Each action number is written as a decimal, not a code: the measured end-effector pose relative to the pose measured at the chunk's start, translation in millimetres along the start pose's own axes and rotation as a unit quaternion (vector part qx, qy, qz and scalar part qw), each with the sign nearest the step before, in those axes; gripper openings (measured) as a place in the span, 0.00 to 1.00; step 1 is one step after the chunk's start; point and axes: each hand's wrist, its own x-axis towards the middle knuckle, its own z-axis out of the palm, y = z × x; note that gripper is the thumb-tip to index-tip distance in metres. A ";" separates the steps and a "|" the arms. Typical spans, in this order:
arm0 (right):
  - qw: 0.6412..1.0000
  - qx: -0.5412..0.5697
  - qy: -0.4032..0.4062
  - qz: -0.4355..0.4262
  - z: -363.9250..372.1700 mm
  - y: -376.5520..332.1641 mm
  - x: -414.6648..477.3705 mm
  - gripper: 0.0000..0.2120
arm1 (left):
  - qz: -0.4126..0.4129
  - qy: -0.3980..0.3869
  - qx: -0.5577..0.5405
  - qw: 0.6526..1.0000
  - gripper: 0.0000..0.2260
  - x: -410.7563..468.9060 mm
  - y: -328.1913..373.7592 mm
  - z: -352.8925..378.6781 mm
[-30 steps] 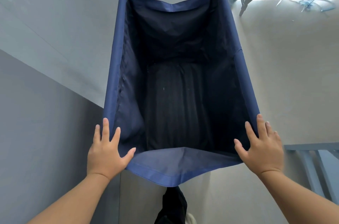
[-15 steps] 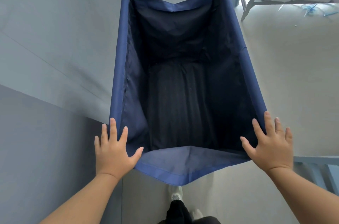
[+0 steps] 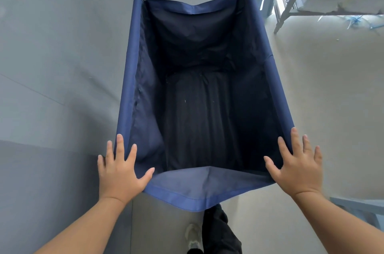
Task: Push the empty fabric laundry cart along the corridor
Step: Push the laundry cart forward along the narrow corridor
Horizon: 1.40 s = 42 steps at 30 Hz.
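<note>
The blue fabric laundry cart (image 3: 126, 79) fills the middle of the head view, its dark inside empty. Two metal posts stick up at its far corners. My left hand (image 3: 121, 170) lies flat on the near left corner of the rim, fingers spread, thumb on the sagging near edge. On the near right corner my right hand (image 3: 299, 168) rests the same way, palm down and fingers apart. Neither hand curls around the rim.
A grey wall (image 3: 52, 66) runs close along the cart's left side. Pale floor (image 3: 322, 98) opens to the right. A metal-legged rack (image 3: 291, 4) stands at the far right. A light blue frame (image 3: 357, 206) sits by my right forearm. My dark trouser leg and shoe (image 3: 218, 233) show below the cart.
The cart and both hands have advanced along the wall; the rack at the far right looks nearer. My leg has swung forward under the near edge. The hands keep their places on the corners.
</note>
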 end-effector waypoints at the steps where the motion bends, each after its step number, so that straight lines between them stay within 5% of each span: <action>1: 1.000 0.002 0.001 -0.001 0.8 0.0 7.9 0.32 | -0.001 0.000 0.001 1.000 0.39 7.7 0.4 -0.5; 42: 0.999 0.019 -0.041 0.009 30.2 -31.6 280.9 0.32 | -0.013 -0.033 -0.004 0.999 0.42 290.3 -4.3 -25.4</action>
